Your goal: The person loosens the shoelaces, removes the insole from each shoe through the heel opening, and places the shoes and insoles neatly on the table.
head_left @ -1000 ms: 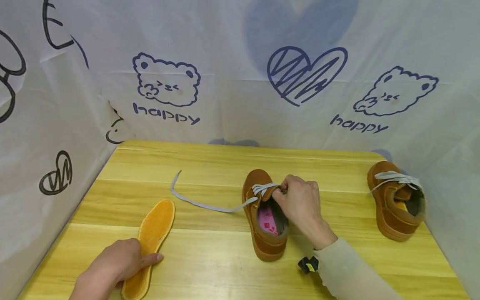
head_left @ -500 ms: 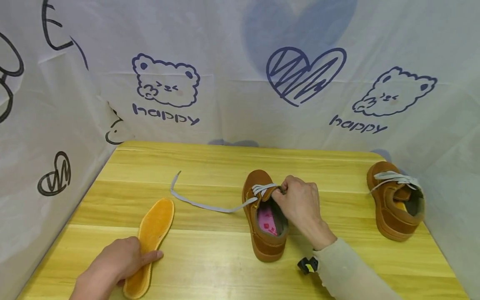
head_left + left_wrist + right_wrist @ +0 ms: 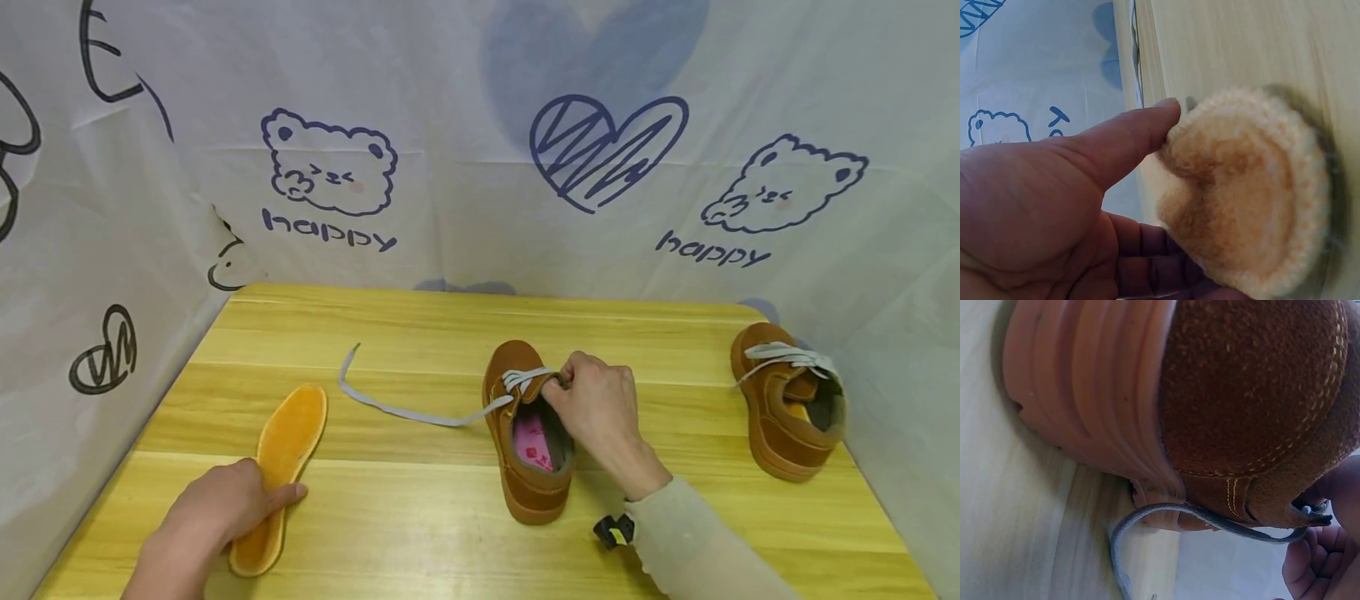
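Note:
My left hand (image 3: 225,500) grips a fuzzy orange insole (image 3: 294,432) by its middle, thumb on top, at the left of the table. In the left wrist view the insole (image 3: 1254,200) bends up at its sides, and the fingers curl beneath it. A brown suede shoe (image 3: 534,496) stands upright at centre, toe pointing away, a pink lining showing inside. My right hand (image 3: 600,400) pinches the shoe's upper at the right edge of the opening, beside the laces. A loose grey shoelace (image 3: 405,411) trails left from the shoe. The right fingertips are partly hidden.
A second brown shoe (image 3: 795,454), with white laces and something yellow inside, stands near the table's right edge. A small black object (image 3: 613,531) is by the right sleeve (image 3: 697,542). White printed cloth (image 3: 450,208) walls the wooden table (image 3: 420,517) at back and sides.
My left hand has moved left and slightly away from me with the insole. The right hand keeps its hold on the shoe, which stays in place.

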Demonstrator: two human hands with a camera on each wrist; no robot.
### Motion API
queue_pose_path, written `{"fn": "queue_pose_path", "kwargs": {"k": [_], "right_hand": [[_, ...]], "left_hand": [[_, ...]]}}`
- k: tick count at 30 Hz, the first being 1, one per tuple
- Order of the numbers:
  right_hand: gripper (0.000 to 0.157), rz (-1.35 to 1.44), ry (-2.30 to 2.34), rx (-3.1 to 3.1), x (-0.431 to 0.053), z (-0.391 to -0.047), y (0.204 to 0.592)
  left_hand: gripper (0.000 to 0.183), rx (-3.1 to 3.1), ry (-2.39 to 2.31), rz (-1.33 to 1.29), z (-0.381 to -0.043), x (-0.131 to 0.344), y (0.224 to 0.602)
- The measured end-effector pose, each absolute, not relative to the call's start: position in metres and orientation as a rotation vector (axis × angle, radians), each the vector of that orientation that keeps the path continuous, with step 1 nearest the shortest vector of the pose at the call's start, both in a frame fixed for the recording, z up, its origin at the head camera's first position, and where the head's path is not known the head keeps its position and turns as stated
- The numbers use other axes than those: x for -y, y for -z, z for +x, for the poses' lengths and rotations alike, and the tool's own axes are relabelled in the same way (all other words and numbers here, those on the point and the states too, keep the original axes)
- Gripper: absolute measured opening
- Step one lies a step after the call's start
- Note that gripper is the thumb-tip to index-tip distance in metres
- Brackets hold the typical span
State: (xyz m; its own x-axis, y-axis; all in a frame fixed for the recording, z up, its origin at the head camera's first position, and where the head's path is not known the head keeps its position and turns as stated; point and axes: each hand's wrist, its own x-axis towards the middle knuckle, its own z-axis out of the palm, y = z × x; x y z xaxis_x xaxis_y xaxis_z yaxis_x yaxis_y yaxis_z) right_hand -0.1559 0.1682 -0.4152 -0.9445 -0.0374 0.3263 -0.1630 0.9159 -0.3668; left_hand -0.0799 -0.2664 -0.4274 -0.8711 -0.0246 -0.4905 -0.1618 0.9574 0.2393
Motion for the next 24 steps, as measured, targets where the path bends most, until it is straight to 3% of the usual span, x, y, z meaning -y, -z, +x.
{"fn": "queue_pose_path", "kwargs": {"k": [24], "right_hand": [[0.021, 0.131, -0.579, 2.774, -0.167, -0.156, 0.414]], "left_hand": [[0.061, -2.564, -0.435, -0.153, -0.08, 0.247, 0.426]]}}
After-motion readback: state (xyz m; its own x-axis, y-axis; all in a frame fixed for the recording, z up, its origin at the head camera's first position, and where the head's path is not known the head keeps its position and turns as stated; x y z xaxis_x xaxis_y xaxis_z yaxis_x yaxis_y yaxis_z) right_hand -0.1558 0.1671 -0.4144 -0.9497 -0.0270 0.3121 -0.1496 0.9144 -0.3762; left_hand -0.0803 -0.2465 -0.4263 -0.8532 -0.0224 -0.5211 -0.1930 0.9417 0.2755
